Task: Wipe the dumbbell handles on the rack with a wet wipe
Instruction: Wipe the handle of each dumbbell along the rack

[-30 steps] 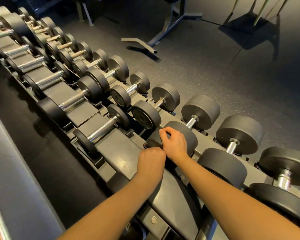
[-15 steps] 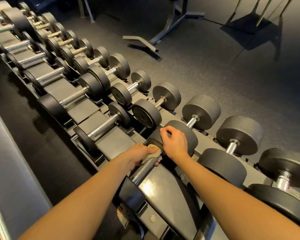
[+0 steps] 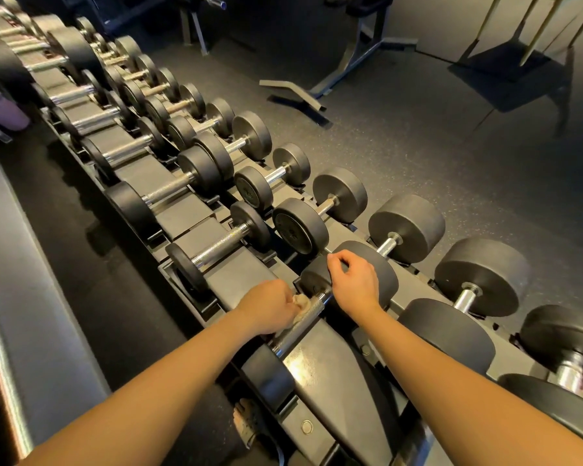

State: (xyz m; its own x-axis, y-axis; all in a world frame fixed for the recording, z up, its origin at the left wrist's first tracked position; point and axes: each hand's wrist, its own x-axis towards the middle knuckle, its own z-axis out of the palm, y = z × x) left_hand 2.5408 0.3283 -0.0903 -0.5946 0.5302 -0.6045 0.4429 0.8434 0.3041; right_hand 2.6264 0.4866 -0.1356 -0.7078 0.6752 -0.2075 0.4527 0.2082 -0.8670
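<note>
Head view: a two-tier dumbbell rack (image 3: 320, 371) runs from near right to far left.
Left hand: the left hand (image 3: 270, 309) is curled into a fist around a crumpled wet wipe (image 3: 300, 302), pressing it against the left side of a chrome handle.
Wet wipe: pale, bunched, showing between the fingers and the bar; only a small part is visible.
Handle: the knurled handle (image 3: 302, 326) belongs to the nearest dumbbell on the lower tier, lying in its cradle. The wipe touches its far half; the near half of the bar is bare.
Dumbbell heads: the near head (image 3: 266, 378) lies nearer than the left hand; the far head (image 3: 313, 280) sits just beyond the wipe.
Right hand: the right hand (image 3: 354, 284) rests on the top of a large dumbbell head (image 3: 381, 274) on the upper tier, fingers loosely bent with thumb and forefinger pinched, holding nothing.
Relative position: the right hand lies just right of the wiped handle, near the left hand but not touching it.
Floor: dark speckled floor (image 3: 418, 136) lies beyond the rack, with a bench frame (image 3: 334, 72) on it at far centre.
</note>
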